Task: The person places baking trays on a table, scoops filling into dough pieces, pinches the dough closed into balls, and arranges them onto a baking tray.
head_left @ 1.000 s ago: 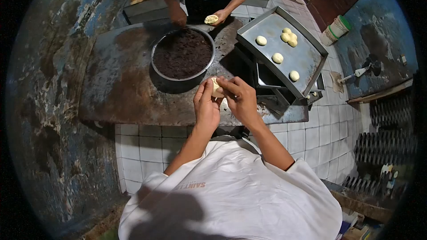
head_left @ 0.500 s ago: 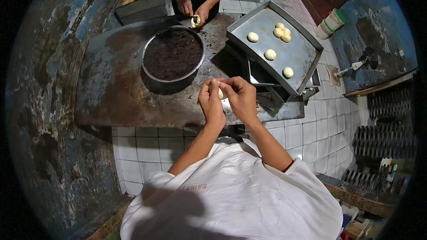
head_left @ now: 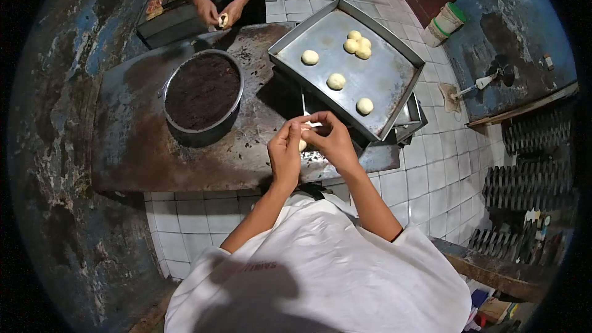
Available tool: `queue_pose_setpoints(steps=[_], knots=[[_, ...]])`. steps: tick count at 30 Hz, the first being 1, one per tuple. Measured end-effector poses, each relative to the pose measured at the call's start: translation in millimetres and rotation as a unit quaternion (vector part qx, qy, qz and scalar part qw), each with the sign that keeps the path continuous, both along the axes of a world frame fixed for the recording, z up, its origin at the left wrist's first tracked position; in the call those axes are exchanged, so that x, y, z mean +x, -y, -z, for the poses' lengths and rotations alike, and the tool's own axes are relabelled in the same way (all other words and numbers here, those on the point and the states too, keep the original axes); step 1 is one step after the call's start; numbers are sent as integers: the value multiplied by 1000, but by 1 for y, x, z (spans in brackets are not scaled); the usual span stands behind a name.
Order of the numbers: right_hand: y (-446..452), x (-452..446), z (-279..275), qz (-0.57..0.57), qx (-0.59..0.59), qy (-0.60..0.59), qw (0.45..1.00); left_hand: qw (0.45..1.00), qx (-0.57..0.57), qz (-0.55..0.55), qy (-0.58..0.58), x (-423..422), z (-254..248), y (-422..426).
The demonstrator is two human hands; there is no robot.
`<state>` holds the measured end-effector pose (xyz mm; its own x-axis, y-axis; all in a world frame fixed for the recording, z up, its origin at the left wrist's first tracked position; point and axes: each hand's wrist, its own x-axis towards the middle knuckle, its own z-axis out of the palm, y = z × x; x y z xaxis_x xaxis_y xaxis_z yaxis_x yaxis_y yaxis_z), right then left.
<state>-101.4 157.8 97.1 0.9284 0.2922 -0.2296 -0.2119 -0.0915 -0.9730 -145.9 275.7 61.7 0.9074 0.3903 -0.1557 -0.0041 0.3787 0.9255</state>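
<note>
A small piece of pale dough (head_left: pixel 302 145) is pinched between my two hands, mostly covered by the fingers. My left hand (head_left: pixel 287 151) closes on its left side, and my right hand (head_left: pixel 330 142) closes on it from the right, with the fingertips of both meeting at the top. Just beyond them lies a metal tray (head_left: pixel 320 31) bearing several pale dough balls (head_left: pixel 336 81). To the left on the table, a round metal pan (head_left: pixel 237 95) is filled with dark brown crumbly filling (head_left: pixel 202 91).
Across the worn table (head_left: pixel 129 142), a co-worker in dark clothes holds an opened dough piece (head_left: pixel 223 20) in both hands. More trays (head_left: pixel 410 117) are stacked under the top one. Lidded buckets (head_left: pixel 447 21) stand at the back right.
The view has turned rightward, so pan, tray and co-worker appear farther left. My fingers have closed over the dough's top. The co-worker's hands have come together around their dough.
</note>
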Motion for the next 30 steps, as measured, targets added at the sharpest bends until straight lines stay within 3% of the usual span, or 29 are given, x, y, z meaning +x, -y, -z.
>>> queue_pose_setpoints(steps=[2, 4, 6, 9, 11, 13, 15, 16, 17, 18, 20, 22, 23, 24, 26, 27, 28, 30], knots=[[26, 7, 21, -79, 31, 8, 996, 987, 91, 61, 116, 5, 12, 12], [55, 11, 47, -184, 15, -91, 978, 952, 241, 148, 114, 7, 14, 22], [76, 1, 56, -174, 95, -198, 960, 911, 349, 211, 58, 6, 18, 36], [112, 11, 59, -194, 151, -287, 926, 948, 250, 197, 8, 4, 45, 53], [138, 40, 43, -273, 42, -255, 927, 980, 140, 139, -17, 5, 39, 48], [163, 83, 17, -261, -33, -179, 948, 986, 156, 59, -4, 4, 48, 29], [188, 136, 21, -192, -138, 61, 970, 981, 190, 26, -19, -3, 51, 8], [185, 150, -12, -139, -262, 143, 944, 984, 174, 19, -36, -10, 54, 1], [189, 168, -6, -54, -286, 213, 933, 982, 180, 17, -52, -18, 59, -4], [199, 189, 24, 7, -342, 310, 887, 980, 186, 16, -67, -26, 64, -9], [213, 215, 86, -10, -467, 419, 779, 983, 158, 4, -90, -40, 76, -12], [216, 203, 116, -116, -524, 296, 790, 985, 127, -11, -112, -51, 93, -17], [218, 206, 123, -106, -562, 343, 745, 986, 111, -36, -118, -57, 105, -20], [215, 216, 106, -111, -562, 347, 742, 986, 94, -63, -126, -61, 113, -21], [205, 240, 53, -142, -638, 151, 741, 981, 72, -94, -153, -68, 111, -19], [213, 263, 67, -56, -563, 157, 810, 979, 62, -118, -156, -68, 111, -19], [210, 286, 82, -55, -563, 159, 809, 976, 53, -143, -157, -66, 111, -22], [208, 318, 115, 87, -484, 410, 768, 976, 50, -143, -158, -69, 125, -30]])
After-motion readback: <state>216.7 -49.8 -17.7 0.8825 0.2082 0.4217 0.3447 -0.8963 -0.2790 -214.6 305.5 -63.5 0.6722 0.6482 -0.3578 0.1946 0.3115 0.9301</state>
